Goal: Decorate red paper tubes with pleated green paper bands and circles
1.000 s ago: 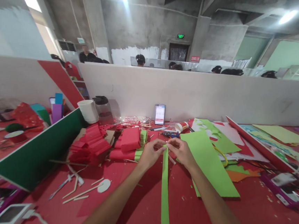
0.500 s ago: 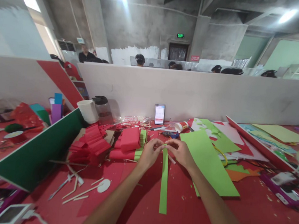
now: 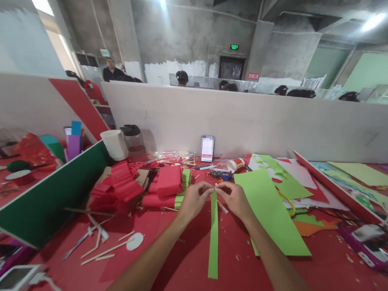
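A long, narrow green paper strip (image 3: 214,238) runs toward me over the red tabletop. My left hand (image 3: 196,198) pinches its far end from the left, and my right hand (image 3: 233,199) pinches the same end from the right. The fingertips of both hands meet there and partly cover the paper's end. Beside my right hand lies a large green paper sheet (image 3: 269,215). To the left of my left hand sit folded red paper pieces (image 3: 169,180) with green paper at their edge. A blue glue gun (image 3: 224,176) rests just beyond my fingers.
A lit phone (image 3: 207,148) stands against the white partition (image 3: 190,113). Crumpled red paper strips (image 3: 119,186), thin sticks (image 3: 106,251) and a white disc (image 3: 135,241) lie left. A green board (image 3: 50,196) borders that side; a purple power strip (image 3: 364,251) and cables are at right.
The near end of the green paper strip has swung slightly to the right. Both hands stay in nearly the same place, still pinching its far end.
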